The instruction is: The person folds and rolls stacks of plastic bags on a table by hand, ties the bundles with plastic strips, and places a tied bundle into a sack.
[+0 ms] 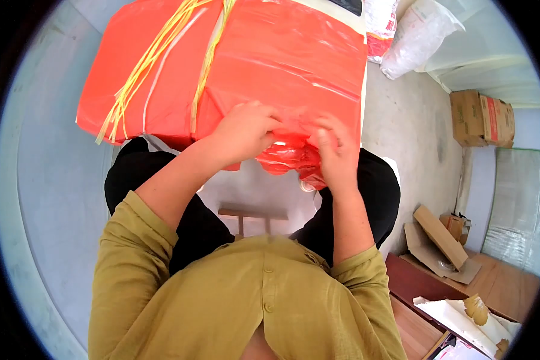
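Note:
A red plastic sheet covers the surface in front of me, its near edge bunched and crumpled between my hands. My left hand has its fingers closed on the left side of the bunched red plastic. On the other side of the bunch, my right hand grips the plastic with thumb and fingers bent together. Yellow strands lie over the red sheet to the left, with a thin white strand beside them. The fingertips of both hands are partly hidden in the folds.
White sacks stand at the back right. A cardboard box rests by the right wall, with flattened cardboard lower down on a wooden surface. A wooden bar shows below, between my legs.

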The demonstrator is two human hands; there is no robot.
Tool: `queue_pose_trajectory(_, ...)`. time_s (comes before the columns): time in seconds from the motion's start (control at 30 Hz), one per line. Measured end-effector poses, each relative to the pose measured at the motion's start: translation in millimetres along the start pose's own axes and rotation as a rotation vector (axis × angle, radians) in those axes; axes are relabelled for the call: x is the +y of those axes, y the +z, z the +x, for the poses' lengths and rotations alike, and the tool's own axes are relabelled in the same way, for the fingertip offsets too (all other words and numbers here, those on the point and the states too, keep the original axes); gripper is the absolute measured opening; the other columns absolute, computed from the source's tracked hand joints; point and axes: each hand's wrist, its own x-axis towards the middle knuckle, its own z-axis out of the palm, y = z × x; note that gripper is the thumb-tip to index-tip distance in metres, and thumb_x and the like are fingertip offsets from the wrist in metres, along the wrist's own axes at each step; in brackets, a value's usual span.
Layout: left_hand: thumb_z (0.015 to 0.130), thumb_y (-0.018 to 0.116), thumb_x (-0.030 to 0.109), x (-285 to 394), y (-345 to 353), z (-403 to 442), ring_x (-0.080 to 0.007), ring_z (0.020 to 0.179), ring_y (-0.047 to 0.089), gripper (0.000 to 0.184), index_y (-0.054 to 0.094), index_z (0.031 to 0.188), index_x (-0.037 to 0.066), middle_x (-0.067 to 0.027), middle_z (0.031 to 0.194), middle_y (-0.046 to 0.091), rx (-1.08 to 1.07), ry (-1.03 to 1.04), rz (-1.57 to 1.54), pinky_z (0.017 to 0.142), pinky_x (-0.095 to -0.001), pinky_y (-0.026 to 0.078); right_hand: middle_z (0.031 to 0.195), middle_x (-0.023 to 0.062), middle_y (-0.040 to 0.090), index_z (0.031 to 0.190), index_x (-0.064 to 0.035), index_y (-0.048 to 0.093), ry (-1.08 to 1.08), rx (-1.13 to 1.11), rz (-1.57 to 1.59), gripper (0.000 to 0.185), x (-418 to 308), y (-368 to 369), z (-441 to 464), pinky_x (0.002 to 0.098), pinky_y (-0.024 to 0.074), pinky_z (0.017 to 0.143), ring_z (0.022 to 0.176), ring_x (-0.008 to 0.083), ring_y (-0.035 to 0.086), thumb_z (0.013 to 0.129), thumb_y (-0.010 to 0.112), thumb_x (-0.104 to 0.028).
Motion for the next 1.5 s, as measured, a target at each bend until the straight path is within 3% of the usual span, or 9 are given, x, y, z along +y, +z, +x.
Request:
queue_pose_trajectory(0.13,0.086,0.066,0.003,-3,-5,4,-0.0335,0.112,0.063,0.027,0.074,0.112,0.001,-0.0123,0.12,0.071,-0.022,-0.042,-0.182,0.099,-0.0422,0.051,0.142,0.0134,0.058,0.15,-0.0006,0.046,0.191,0.191,0.262,0.045,27,-37,6,0.0358,0.0425,0.113,0.129,0.0203,0.056,0.108,0.055,-0.017)
queue_pose_trajectory(0.47,0.097,0.062,0.007,11,-29,8,-0.0235,0.117,0.064,0.026,0.07,0.121,-0.001,-0.0105,0.116,0.071,-0.102,-0.337,-0.682,0.1,-0.0357,0.049,0.161,0.0191,0.038,0.16,-0.0034,0.029,0.441,0.254,0.481,0.064,20,-58,-1,0.0404,0.0377,0.118,0.145,0.0265,0.043,0.106,0.058,-0.019)
queue_pose_trajectory(0.63,0.088,0.063,0.005,-6,-15,4,-0.0312,0.105,0.065,0.029,0.072,0.115,0.002,-0.0121,0.111,0.072,-0.036,-0.103,-0.391,0.092,-0.0398,0.052,0.167,0.0257,0.027,0.163,0.001,0.017,0.336,0.147,0.59,0.081,31,-49,-29,0.0445,0.0315,0.123,0.155,0.0313,0.03,0.099,0.064,-0.01)
queue_pose_trajectory(0.67,0.083,0.063,0.004,-10,-13,3,-0.0333,0.101,0.065,0.032,0.073,0.113,0.003,-0.0121,0.109,0.072,-0.024,-0.017,-0.278,0.089,-0.041,0.053,0.169,0.0193,0.027,0.167,-0.0037,0.006,0.349,0.086,0.59,0.088,32,-50,-40,0.0442,0.0287,0.125,0.153,0.0302,0.034,0.099,0.062,-0.005)
queue_pose_trajectory(0.77,0.076,0.073,0.005,-10,-17,0,-0.033,0.107,0.065,0.037,0.075,0.113,0.004,-0.0127,0.12,0.071,-0.108,0.292,0.165,0.091,-0.042,0.054,0.168,0.0198,0.027,0.166,-0.0017,0.012,0.291,-0.067,0.339,0.089,45,-52,-79,0.0414,0.0339,0.122,0.152,0.0287,0.035,0.093,0.064,0.002)
queue_pose_trajectory(0.9,0.067,0.073,0.002,3,-16,-9,-0.0322,0.11,0.065,0.047,0.076,0.113,0.008,-0.0109,0.123,0.071,-0.076,0.308,0.178,0.091,-0.0427,0.055,0.142,0.0194,0.058,0.162,-0.0027,0.029,0.56,-0.111,0.456,0.083,31,-68,-104,0.0354,0.0505,0.106,0.126,0.0249,0.062,0.091,0.07,0.002)
queue_pose_trajectory(1.07,0.066,0.076,0.002,-2,-10,-17,-0.0325,0.113,0.065,0.049,0.076,0.115,0.007,-0.0119,0.126,0.07,-0.021,0.361,0.212,0.094,-0.0423,0.055,0.13,0.0094,0.065,0.136,0.0023,0.059,0.482,-0.162,0.469,0.043,7,-87,-87,0.0328,0.053,0.102,0.117,0.0166,0.065,0.094,0.07,0.001)
queue_pose_trajectory(1.27,0.065,0.077,0.005,1,-11,-21,-0.0313,0.116,0.065,0.053,0.075,0.117,0.006,-0.0122,0.13,0.068,-0.035,0.371,0.229,0.095,-0.0423,0.055,0.11,0.0059,0.07,0.13,0.0021,0.063,0.41,-0.37,0.298,0.031,-25,-59,-3,0.0293,0.0545,0.089,0.099,0.0133,0.067,0.101,0.064,-0.008)
queue_pose_trajectory(1.5,0.064,0.076,0.011,-4,-9,-25,-0.0297,0.104,0.066,0.045,0.075,0.109,0.006,-0.0092,0.11,0.069,0.005,0.363,0.216,0.089,-0.042,0.054,0.099,0.0097,0.072,0.133,0.0,0.062,0.555,-0.431,0.413,0.045,-3,-4,48,0.0259,0.0524,0.066,0.072,0.012,0.064,0.113,0.044,-0.036)
